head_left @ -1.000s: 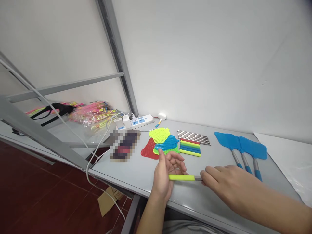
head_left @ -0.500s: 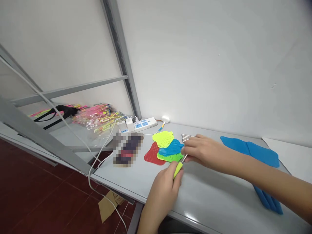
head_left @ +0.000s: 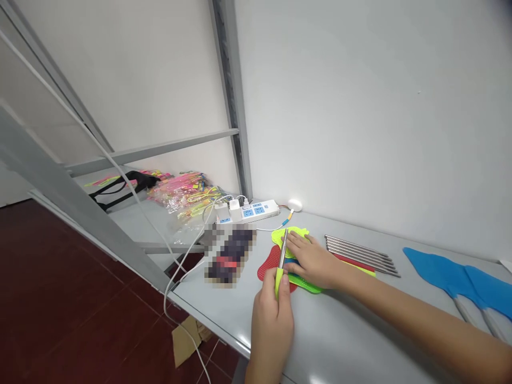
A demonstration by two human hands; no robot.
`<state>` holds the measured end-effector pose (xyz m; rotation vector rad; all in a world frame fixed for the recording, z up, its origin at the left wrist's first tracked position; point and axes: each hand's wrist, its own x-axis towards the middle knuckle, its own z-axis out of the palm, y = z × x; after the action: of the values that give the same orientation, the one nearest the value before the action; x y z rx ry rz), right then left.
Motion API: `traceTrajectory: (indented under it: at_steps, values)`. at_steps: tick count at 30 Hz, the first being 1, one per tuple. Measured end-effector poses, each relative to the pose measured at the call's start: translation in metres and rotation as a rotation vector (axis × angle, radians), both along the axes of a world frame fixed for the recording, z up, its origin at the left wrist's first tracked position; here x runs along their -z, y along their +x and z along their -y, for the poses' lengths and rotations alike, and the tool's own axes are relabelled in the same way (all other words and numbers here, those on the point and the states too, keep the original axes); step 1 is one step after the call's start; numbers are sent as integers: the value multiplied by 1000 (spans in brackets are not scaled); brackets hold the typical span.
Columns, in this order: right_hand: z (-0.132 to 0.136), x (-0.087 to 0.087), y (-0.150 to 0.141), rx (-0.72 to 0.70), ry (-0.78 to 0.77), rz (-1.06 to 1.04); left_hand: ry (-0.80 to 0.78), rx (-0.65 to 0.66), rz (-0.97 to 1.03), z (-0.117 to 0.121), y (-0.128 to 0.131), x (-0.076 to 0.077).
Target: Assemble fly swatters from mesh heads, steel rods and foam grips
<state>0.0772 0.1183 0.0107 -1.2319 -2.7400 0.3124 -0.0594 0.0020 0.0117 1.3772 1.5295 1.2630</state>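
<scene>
My left hand (head_left: 272, 314) is wrapped round the lime-green handle (head_left: 279, 281), from which a bare metal rod (head_left: 284, 248) points up and away. My right hand (head_left: 314, 261) lies stretched over a pile of perforated fly swatter heads, its fingertips on the yellow one (head_left: 279, 235). A red head (head_left: 269, 262) and a green head (head_left: 306, 282) stick out from under the hand. Only a bit of the blue head shows between the two hands. Several loose metal rods (head_left: 362, 255) lie side by side beyond my right forearm.
Blue fly swatters (head_left: 448, 272) with metal shafts lie at the right. A white power strip (head_left: 258, 210) with plugs and cables stands along the wall. Past the grey metal frame (head_left: 236, 106), bagged colourful items (head_left: 188, 192) fill part of another tabletop. A pixelated object (head_left: 231, 256) lies left of the heads.
My right hand has left the rod by the green handle and moved onto the swatter heads. My left hand now holds the rod more upright. The view has swung left.
</scene>
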Motion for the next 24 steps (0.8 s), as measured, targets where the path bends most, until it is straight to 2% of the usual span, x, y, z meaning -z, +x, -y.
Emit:
traceTrajectory:
  at_steps: [9,16,24]
  values:
    - [59,-18,34,-165,10,-39,49,68,-86,2,3,6]
    - [110,-10,63,-285,29,-37,142,207,-209,6,8,6]
    - [163,-4,99,-253,21,-75,156,277,-326,6,11,8]
